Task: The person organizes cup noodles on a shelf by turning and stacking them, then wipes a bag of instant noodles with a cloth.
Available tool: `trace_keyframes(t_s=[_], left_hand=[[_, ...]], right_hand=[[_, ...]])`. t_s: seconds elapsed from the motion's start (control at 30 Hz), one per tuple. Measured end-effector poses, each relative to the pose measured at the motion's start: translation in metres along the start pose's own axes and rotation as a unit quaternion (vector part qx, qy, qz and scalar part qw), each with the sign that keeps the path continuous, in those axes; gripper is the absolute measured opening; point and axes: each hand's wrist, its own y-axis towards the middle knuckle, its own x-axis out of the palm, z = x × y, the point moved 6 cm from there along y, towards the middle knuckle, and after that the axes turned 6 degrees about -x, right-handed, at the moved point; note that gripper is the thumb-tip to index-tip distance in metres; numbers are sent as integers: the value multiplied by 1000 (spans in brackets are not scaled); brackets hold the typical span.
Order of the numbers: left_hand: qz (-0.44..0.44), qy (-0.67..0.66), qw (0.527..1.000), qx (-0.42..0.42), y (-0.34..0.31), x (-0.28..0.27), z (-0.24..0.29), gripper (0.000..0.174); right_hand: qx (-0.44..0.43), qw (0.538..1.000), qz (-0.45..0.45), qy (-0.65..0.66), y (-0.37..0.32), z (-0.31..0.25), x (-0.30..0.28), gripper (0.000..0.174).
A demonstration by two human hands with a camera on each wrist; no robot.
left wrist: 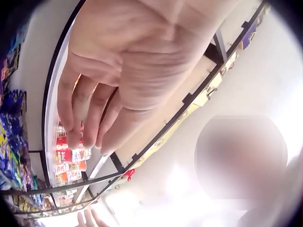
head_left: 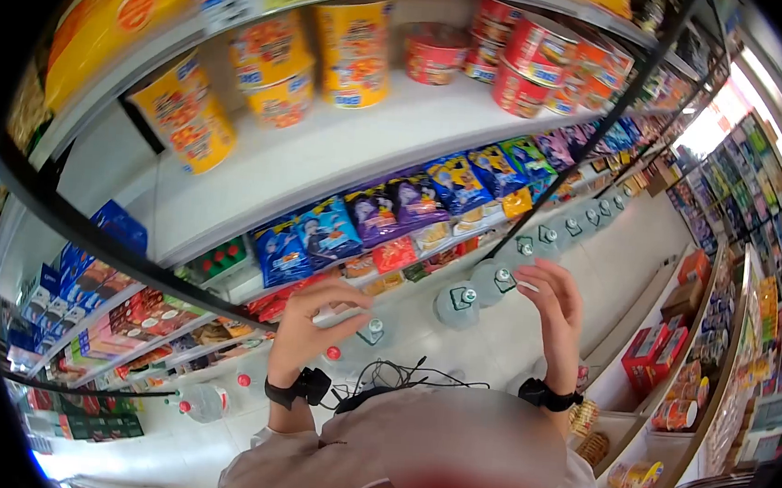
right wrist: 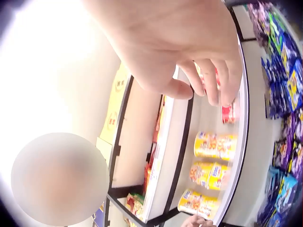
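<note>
**Loose and relaxed at the shelf (head_left: 408, 123)!**

Here's my left hand (head_left: 304, 320), fingers softly bent, before the snack bags (head_left: 328, 231); my right hand (head_left: 558, 315), equally relaxed. Yellow cups (head_left: 354, 56) stand on the shelf, a black bar (head_left: 118, 257) crossing in front.

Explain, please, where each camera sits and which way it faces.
Head: on the head, facing forward and down, showing the left hand, right hand and pale fabric top.
Left wrist: worn there, facing past the left hand toward red cylindrical printed cups; part of the right hand shows.
Right wrist: worn there, facing past the right hand toward yellow cylindrical printed cups; part of the left hand shows.
Shared: head and right wrist both show the yellow cups.
</note>
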Motion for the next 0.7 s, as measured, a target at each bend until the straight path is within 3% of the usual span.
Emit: trace_keyframes(t_s=[0.23,0.27,0.33,0.4,0.57,0.7], left_hand=[[-89,26,996,0,58,174,24,27],[-101,29,994,-40,63,202,26,26],[-101,1,995,-4,78,256,25,25],[-140,28,989,-45,93,305,35,27],[-244,27,965,91,139,426,64,28],[-340,16,934,107,172,512,71,28]], right_hand=[[-13,981,191,-19,-75,-18,-205,30],[-18,974,227,-21,-93,-20,-239,29],[-17,951,306,-34,-121,-26,-301,27],[-39,931,359,-52,-150,-35,-356,23],[-71,886,455,-50,-212,-65,-437,23],[-77,836,539,-65,-252,-75,-466,23]])
